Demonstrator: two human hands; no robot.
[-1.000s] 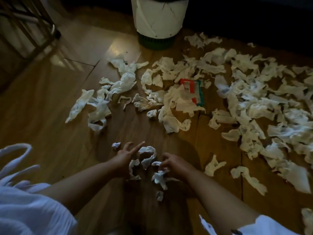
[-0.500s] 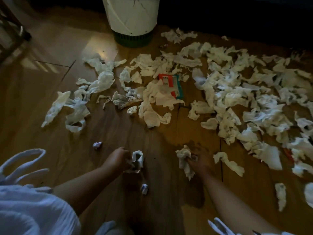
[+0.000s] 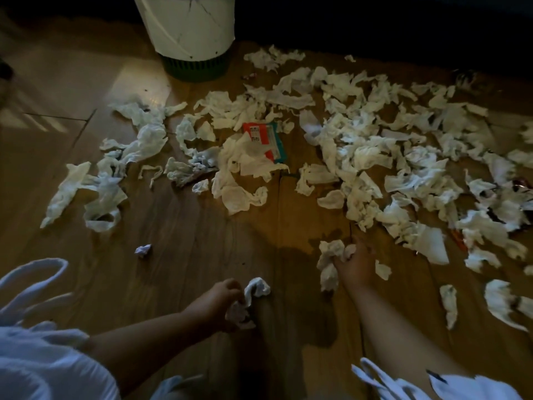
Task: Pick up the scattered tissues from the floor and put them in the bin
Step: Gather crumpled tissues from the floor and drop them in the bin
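Several crumpled white tissues (image 3: 360, 157) lie scattered over the wooden floor, thickest at the centre and right. The bin (image 3: 187, 33), white with a green base, stands at the top centre. My left hand (image 3: 216, 298) grips a bunch of white tissues (image 3: 253, 290) low at the centre. Further right, my right hand (image 3: 354, 264) clutches another wad of tissues (image 3: 328, 258) just above the floor, at the near edge of the big pile.
A red, white and teal packet (image 3: 268, 140) lies among the tissues in the middle. One small tissue ball (image 3: 143, 250) sits alone at the left. A longer strip of tissues (image 3: 86, 186) trails down the left side. White sleeves fill the bottom corners.
Both hands have closed on tissues gathered near me. The right hand has moved to the right, toward the big pile, with its wad. The view has shifted right.
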